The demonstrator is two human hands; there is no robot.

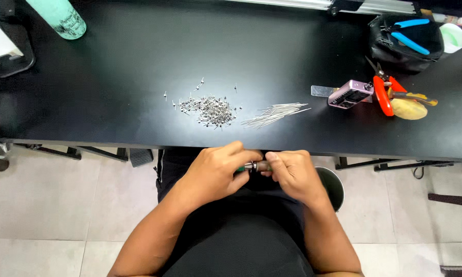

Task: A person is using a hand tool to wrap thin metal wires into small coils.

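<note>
Both my hands meet over my lap, just below the front edge of the black table (138, 61). My left hand (215, 172) and my right hand (292, 172) together grip a small hand tool (255, 165) with a green handle end and a metal ring at its middle. On the table above my hands lies a heap of small metal pieces (210, 109). To its right sits a bundle of thin metal pins (274, 114). What the tool's tip touches is hidden by my fingers.
A teal bottle (61, 18) stands at the back left. At the right lie a pink device (350, 94), red-handled pliers (382, 92), a yellow object (408, 109) and a black pouch with blue-handled cutters (408, 36). A dark bin (333, 187) stands under the table.
</note>
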